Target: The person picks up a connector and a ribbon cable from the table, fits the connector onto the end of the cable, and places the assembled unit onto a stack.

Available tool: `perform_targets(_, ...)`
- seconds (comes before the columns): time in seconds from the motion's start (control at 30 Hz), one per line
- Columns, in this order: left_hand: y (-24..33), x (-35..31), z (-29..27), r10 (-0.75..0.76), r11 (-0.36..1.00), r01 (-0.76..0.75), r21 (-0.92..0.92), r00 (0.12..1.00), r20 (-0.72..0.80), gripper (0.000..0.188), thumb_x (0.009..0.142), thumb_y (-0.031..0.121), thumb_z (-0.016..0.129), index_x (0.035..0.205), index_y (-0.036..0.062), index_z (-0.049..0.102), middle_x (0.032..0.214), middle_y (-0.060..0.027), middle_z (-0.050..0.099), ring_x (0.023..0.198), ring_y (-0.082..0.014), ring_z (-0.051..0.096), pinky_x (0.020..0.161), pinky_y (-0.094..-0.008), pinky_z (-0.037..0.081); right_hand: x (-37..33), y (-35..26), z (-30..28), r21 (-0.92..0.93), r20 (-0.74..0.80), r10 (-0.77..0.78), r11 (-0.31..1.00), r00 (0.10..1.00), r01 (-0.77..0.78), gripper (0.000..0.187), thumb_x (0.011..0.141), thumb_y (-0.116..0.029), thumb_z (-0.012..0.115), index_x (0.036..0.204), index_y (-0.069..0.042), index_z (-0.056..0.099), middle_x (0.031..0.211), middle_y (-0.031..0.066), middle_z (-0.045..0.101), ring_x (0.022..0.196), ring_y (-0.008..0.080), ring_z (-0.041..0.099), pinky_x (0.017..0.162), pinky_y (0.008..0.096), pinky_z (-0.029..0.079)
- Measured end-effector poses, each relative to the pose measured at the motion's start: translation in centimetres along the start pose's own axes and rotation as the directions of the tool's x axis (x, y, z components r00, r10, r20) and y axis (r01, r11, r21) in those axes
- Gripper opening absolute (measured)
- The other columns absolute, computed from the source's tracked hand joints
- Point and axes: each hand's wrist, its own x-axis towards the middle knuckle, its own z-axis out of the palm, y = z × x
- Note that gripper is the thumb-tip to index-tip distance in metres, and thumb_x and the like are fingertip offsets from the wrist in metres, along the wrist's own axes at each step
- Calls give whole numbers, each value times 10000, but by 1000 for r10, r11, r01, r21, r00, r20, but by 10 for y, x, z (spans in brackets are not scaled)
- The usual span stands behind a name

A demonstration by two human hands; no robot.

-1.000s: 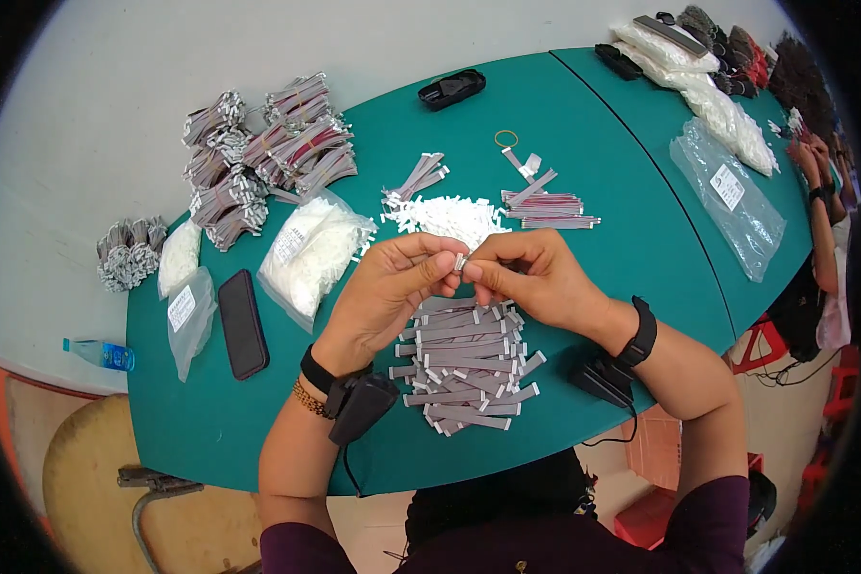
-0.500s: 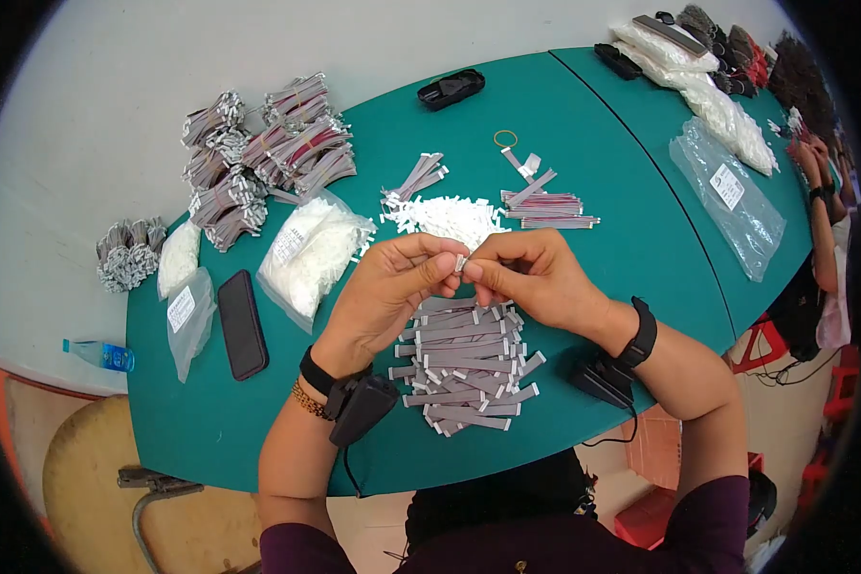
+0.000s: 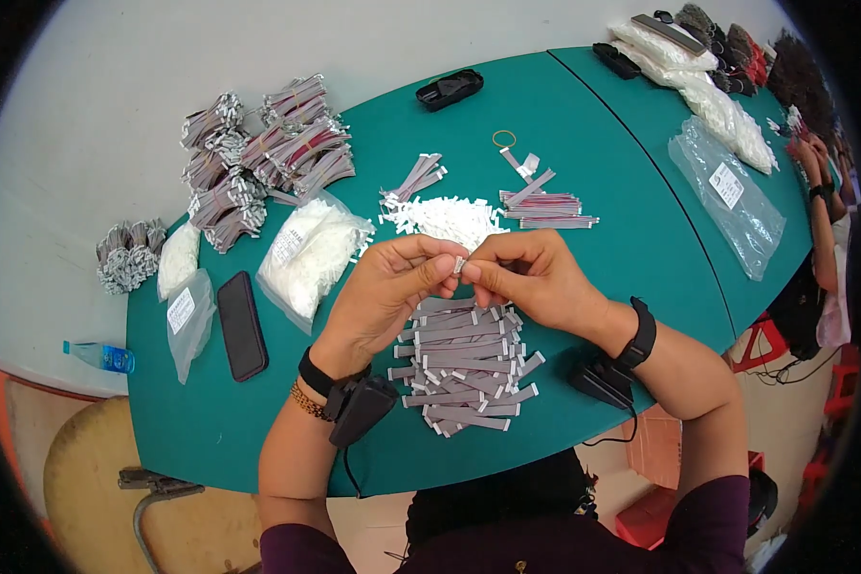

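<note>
My left hand [image 3: 387, 287] and my right hand [image 3: 538, 279] meet over the middle of the table, both in a pinch. Between their thumbs and fingertips is a small white plastic connector [image 3: 459, 265]; whether a cable hangs from it is hidden by the fingers. Just beyond the hands lies a heap of loose white connectors [image 3: 447, 218]. Nearer to me, partly below my hands, spreads a pile of short grey ribbon cables [image 3: 462, 368] with white ends. A neat stack of ribbon cables [image 3: 550, 210] sits past my right hand, and a few loose ribbon cables [image 3: 418, 177] lie farther left.
Banded cable bundles [image 3: 297, 143] pile up at the back left. Bags of white parts [image 3: 311, 253] and a dark phone [image 3: 243, 325] lie at left. A black case [image 3: 451, 90] and a rubber band [image 3: 504, 140] are farther back. Another person's hands [image 3: 813, 158] work at far right.
</note>
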Motion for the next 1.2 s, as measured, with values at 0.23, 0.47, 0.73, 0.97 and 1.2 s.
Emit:
perform_targets(0.23,-2,1,-1,-11,1000,11,-25,1000,5,201,852,82,575,1028,-16,588,899,-69,620,759,-106,568,691,-212,468,0,1,1,0,-12,-21,1000,1000,21,155,874,-134,562,809,-8,623,634,10,587,569,28,511,483,167,364)
perform_targets(0.47,0,0,2,11,999,-10,35,1000,-28,197,844,82,589,1009,-23,611,913,-68,620,762,-96,554,694,-218,458,1,0,-1,23,-1,29,999,1000,-29,155,870,-135,568,789,-13,622,614,14,589,546,28,506,469,169,359)
perform_targets(0.73,-1,0,2,17,999,-15,50,1000,-24,197,851,80,577,1022,-17,589,894,-70,627,757,-104,566,695,-214,467,0,-1,0,-1,-7,13,1000,1000,-13,156,868,-136,569,788,-14,625,606,8,585,535,20,489,460,170,345)
perform_targets(0.97,-2,1,1,-6,1000,6,-11,1000,6,193,857,86,570,1022,-12,588,898,-72,627,756,-102,563,695,-213,465,-1,-1,3,-11,-33,-18,1000,999,18,169,872,-149,566,789,-16,629,602,-3,581,516,14,458,451,171,326)
perform_targets(1.2,-2,1,2,-10,999,10,-35,1000,1,190,856,83,571,1020,-12,590,893,-73,626,754,-103,564,693,-214,463,-1,-3,2,-12,-30,-4,1000,1000,4,177,872,-157,567,780,-19,629,601,-4,583,516,14,460,451,171,328)
